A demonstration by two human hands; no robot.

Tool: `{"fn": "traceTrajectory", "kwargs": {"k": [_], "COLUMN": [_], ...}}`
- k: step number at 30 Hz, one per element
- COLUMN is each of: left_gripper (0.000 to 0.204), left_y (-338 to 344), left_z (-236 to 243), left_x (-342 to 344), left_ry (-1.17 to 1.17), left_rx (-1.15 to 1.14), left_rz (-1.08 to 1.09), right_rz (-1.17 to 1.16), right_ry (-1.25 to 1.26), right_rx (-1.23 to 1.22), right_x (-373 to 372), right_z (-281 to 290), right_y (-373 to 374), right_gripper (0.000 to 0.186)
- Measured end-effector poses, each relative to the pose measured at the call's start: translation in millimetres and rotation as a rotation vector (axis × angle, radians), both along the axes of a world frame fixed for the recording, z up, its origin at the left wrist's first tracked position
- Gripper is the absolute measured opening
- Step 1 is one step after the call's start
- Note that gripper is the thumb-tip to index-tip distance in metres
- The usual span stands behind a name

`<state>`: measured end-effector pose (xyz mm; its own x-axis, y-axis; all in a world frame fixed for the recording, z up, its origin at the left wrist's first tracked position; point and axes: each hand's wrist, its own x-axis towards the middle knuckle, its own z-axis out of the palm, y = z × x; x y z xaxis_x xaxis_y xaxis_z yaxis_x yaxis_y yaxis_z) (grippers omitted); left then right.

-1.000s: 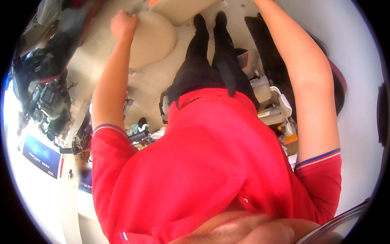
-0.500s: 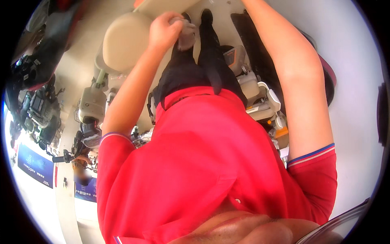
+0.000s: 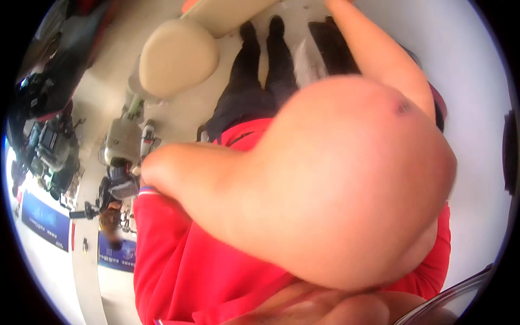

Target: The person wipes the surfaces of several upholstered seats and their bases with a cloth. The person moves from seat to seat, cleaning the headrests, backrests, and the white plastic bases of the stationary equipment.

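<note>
Pale floor [image 3: 187, 111] ran beneath the legs [image 3: 241, 108], with scooters [image 3: 122, 138] crowded along the left, a cream panel [image 3: 179, 57] near the top and a grey wall [image 3: 482, 135] to the right. Watching from afar, I saw the left arm [image 3: 211, 176] bent across the red shirt [image 3: 216, 276], and what I took for the left hand [image 3: 352, 184] filled the middle, rounded and blurred close to the lens. I could not tell whether its fingers were curled or spread. Past its upper edge a pale sheet [image 3: 310, 64] showed, between the legs and a dark board [image 3: 336, 49]; I could not tell whether it was gripped or lay behind. The right arm [image 3: 384, 59] stretched up to the top edge, the right hand out of sight beyond it, so I could not tell its state; the hands seemed well apart.

For a clean job, I judged, the raised hand wanted small, slow motions and more room from the lens, the sheet held free of the board, the left elbow clear of the scooters and the outstretched arm steady.
</note>
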<state>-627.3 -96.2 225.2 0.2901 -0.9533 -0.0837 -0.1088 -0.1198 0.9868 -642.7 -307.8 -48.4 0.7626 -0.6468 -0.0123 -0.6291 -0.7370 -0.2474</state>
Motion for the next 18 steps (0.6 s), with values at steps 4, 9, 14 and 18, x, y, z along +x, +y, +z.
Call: {"fn": "traceTrajectory", "kwargs": {"k": [4,9,14,18], "left_gripper": [0.011,0.013,0.015,0.017], "left_y": [-6,-9,-5,-3], "left_z": [9,20,29,-33], "left_x": [3,8,10,6], "left_ry": [0.013,0.080,0.191,0.231], "left_rx": [-0.031,-0.016,0.138,0.431], "left_rz": [-0.029,0.009,0.244,0.551], "right_rz": [-0.011,-0.071,-0.026,-0.041], "right_ry": [-0.015,0.007,-0.055,-0.094], "right_rx": [-0.021,0.014,-0.012,-0.017], "right_x": [0,3,6,-4], "right_z": [-3,4,5,-6], "right_y": [5,12,17,7], "right_gripper": [0.046,0.045,0.045,0.044]}}
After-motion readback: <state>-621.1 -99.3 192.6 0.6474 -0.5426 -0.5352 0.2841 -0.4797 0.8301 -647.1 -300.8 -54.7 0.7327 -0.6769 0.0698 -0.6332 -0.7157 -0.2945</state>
